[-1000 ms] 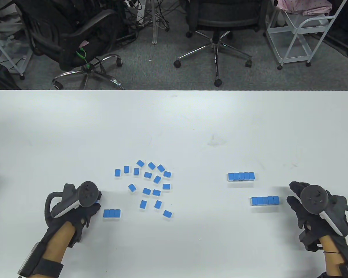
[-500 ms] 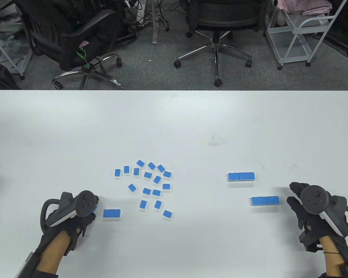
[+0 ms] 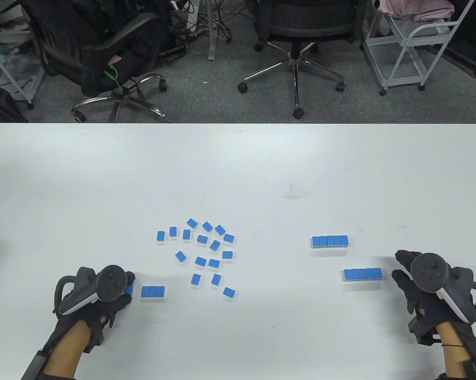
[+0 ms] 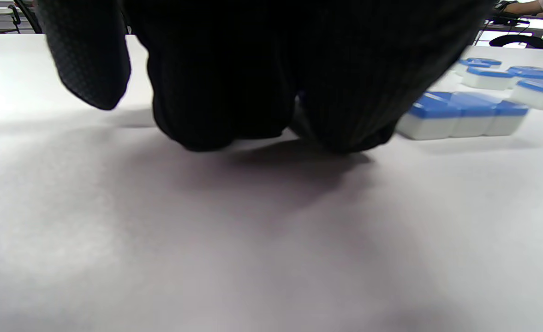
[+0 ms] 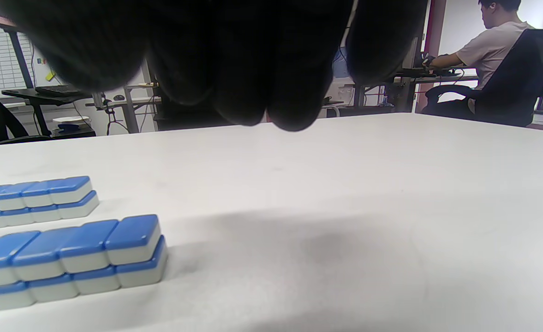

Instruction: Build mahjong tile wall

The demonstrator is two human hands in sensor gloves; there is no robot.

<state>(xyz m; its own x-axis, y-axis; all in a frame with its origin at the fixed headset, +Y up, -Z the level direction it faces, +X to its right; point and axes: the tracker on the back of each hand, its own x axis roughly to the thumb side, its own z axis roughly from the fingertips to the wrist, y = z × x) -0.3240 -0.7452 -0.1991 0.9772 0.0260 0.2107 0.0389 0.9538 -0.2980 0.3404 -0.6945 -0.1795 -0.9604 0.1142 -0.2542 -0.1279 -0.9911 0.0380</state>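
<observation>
On the white table [image 3: 238,166], the left hand [image 3: 99,297] sits near the front left with its fingers curled down over a single blue tile [image 3: 129,290], of which only a sliver shows past the glove in the table view; the left wrist view shows the gloved fingers [image 4: 216,92] bent down to the tabletop, but the tile under them is hidden, so I cannot tell whether they truly grip it or only cover it. That tile lies just left of a short row of 3 tiles [image 3: 153,291], with a narrow gap between them; the same row appears at the right of the left wrist view [image 4: 462,115]. Beyond it, toward the middle of the table, loose tiles [image 3: 206,253] lie scattered face down at mixed angles. On the right side stand 2 finished rows, each 5 tiles long and 2 tiles high: the far row [image 3: 330,241] and the near row [image 3: 362,274], set apart and offset from each other. The right hand [image 3: 428,285] rests just right of the near row, fingers loosely curled, holding nothing; in the right wrist view its fingers [image 5: 253,69] hang above the bare tabletop, clear of both stacked rows [image 5: 68,258].
</observation>
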